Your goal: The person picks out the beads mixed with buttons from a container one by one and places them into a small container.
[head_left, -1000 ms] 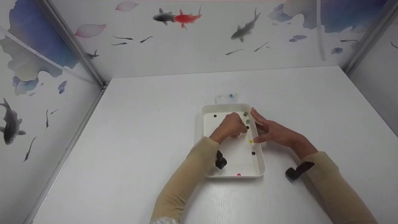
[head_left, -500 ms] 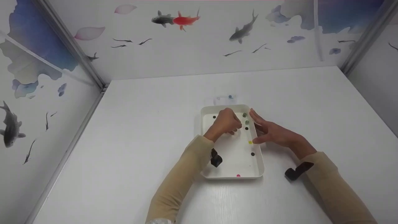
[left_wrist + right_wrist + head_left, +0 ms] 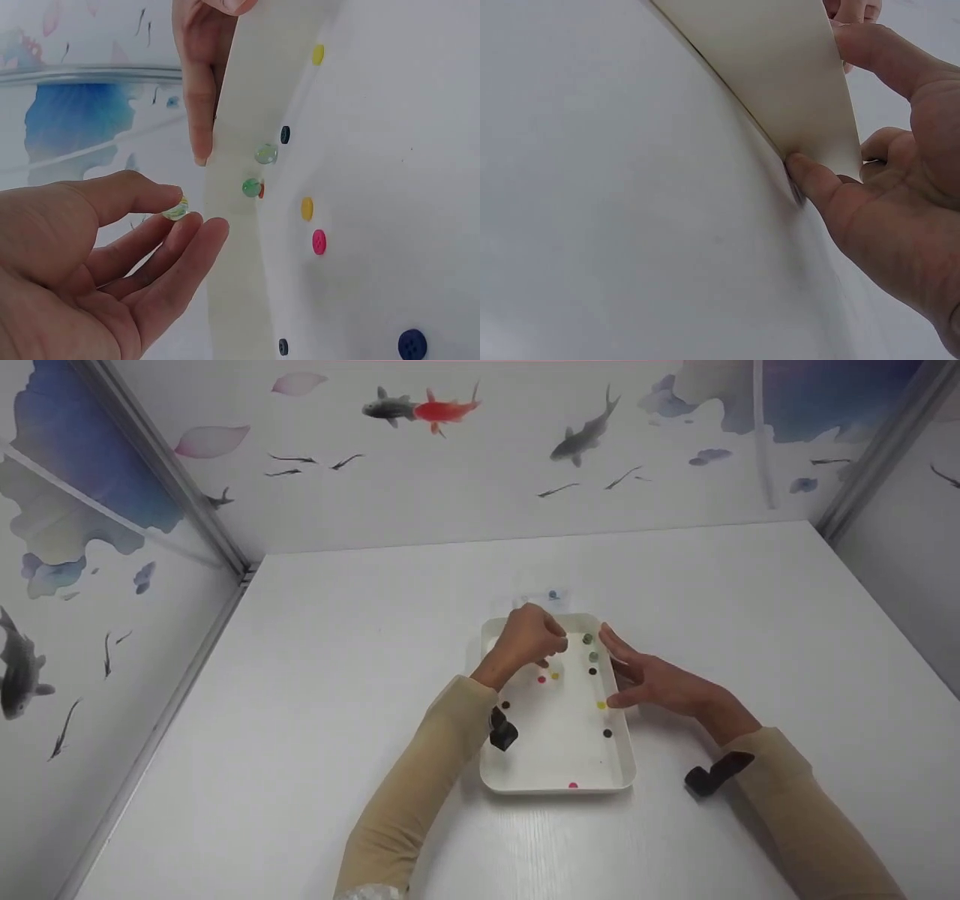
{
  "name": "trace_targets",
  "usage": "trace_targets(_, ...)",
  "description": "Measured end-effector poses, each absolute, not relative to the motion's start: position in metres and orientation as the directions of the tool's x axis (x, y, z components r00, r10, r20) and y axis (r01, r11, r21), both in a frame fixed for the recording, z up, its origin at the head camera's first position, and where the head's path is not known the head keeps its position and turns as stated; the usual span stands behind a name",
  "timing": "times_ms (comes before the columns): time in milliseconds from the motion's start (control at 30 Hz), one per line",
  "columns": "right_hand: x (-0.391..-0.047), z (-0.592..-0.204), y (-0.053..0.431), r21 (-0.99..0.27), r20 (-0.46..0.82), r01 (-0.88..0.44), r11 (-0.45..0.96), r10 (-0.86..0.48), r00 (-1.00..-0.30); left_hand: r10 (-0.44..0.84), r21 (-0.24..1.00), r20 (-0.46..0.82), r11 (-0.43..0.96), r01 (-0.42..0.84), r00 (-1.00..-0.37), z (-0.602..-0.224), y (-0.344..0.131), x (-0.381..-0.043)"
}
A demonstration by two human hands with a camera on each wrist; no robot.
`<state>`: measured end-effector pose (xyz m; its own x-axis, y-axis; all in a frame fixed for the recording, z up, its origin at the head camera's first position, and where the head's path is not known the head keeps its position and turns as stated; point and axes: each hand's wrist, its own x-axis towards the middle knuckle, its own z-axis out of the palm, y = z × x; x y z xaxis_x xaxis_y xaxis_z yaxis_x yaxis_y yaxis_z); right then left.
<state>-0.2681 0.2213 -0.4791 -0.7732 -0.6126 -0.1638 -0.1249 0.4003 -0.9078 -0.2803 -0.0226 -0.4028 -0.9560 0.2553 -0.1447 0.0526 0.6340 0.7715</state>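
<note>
Over the far part of a white tray point(image 3: 555, 750), my left hand point(image 3: 527, 636) pinches a clear glass marble point(image 3: 176, 209) between thumb and forefinger. Its other fingers are loosely bent. Two greenish marbles, the far marble point(image 3: 588, 638) and the nearer marble point(image 3: 593, 657), lie along the tray's right wall. Just nearer is a dark button point(image 3: 592, 671). My right hand point(image 3: 667, 682) rests against the outside of that wall, thumb and fingers spread. In the tray's middle are a pink button point(image 3: 541, 679) and a yellow button point(image 3: 555, 676), below my left hand.
More buttons are scattered inside: a bright yellow button point(image 3: 601, 706) by the right wall, a dark button point(image 3: 607, 733), and a pink button point(image 3: 573, 785) at the near edge. A clear bag-like item point(image 3: 541, 598) lies behind the tray on the white table point(image 3: 360, 675). Printed walls surround the table.
From the tray's right side my left hand has moved left and away, uncovering the pink and yellow buttons in the middle. The far-left dark button is now hidden. My right hand stays put.
</note>
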Motion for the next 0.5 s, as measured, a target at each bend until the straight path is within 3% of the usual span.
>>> trace_targets(233, -0.2669, -0.4796, 0.2205, -0.906, -0.168, -0.121, 0.405, -0.606, -0.777, 0.266, 0.790, -0.064, 0.602, 0.114, -0.962, -0.3999, -0.0254, -0.2825)
trace_targets(500, -0.2660, -0.4757, 0.2212, -0.912, -0.165, -0.119, 0.393, -0.618, -0.769, 0.189, 0.781, 0.011, 0.611, 0.126, -0.982, -0.4029, -0.0283, -0.2892)
